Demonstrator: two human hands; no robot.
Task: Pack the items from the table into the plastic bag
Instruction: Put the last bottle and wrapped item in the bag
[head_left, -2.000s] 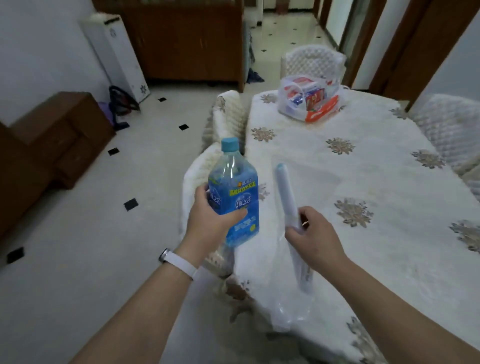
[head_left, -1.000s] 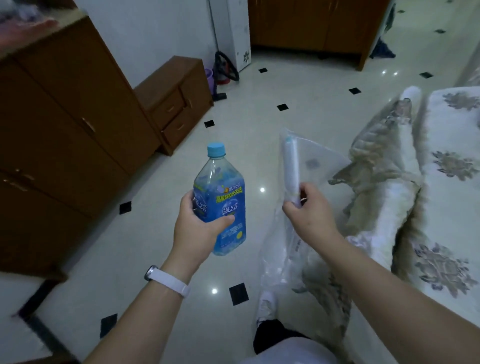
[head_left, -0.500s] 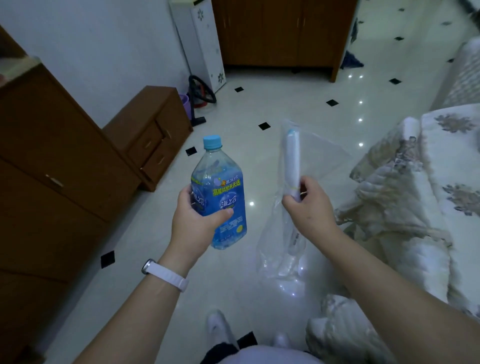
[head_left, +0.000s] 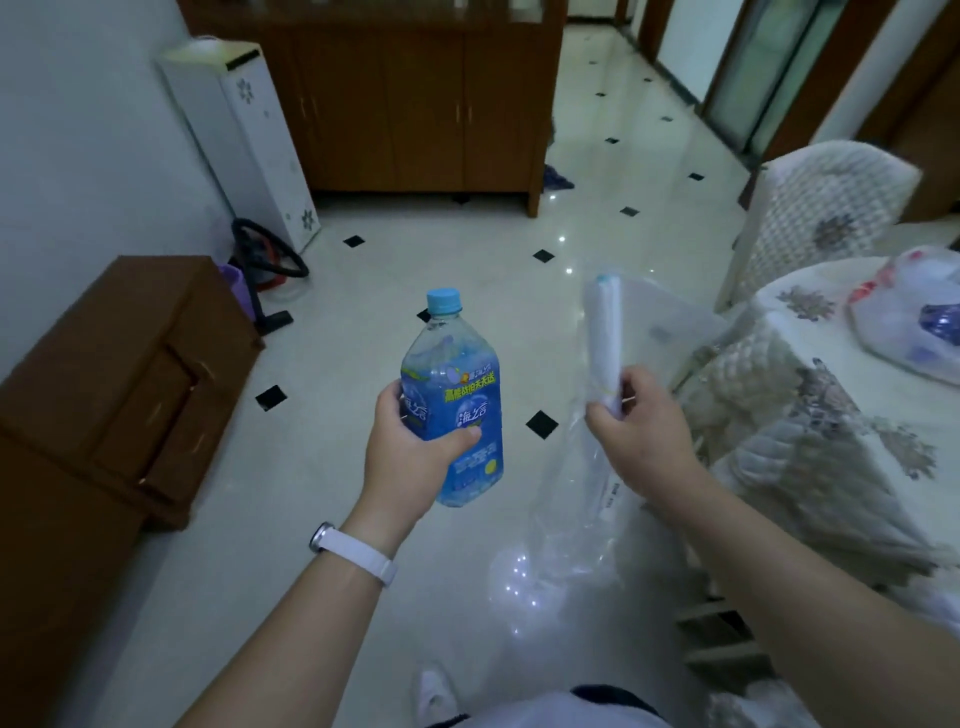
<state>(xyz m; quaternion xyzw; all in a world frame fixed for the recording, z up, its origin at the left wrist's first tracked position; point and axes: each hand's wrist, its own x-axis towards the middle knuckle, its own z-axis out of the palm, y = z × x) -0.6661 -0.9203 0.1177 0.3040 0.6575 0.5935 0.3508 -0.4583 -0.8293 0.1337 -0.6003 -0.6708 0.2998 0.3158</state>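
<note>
My left hand (head_left: 415, 457) holds a clear drink bottle (head_left: 457, 395) with a blue label and light blue cap, upright over the floor. My right hand (head_left: 639, 431) grips a roll of white plastic bags (head_left: 602, 332) together with a clear plastic bag (head_left: 576, 514) that hangs down from the fist and spreads behind the roll. The bottle is to the left of the bag, apart from it. At the right edge, the table (head_left: 841, 374) with a flowered cloth carries a filled plastic bag (head_left: 914, 317).
A quilted chair (head_left: 815, 208) stands beyond the table and another (head_left: 810, 457) is close by my right arm. A low brown cabinet (head_left: 119, 374) is on the left, a white appliance (head_left: 249, 140) and a vacuum hose (head_left: 265, 260) by the wall, a wooden sideboard (head_left: 415, 104) behind. My shoe (head_left: 431, 691) shows below.
The view has swung back to the right, so the table corner and the filled bag are in sight again. Both hands keep their hold, and the bottle and bag stay roughly as far apart.
</note>
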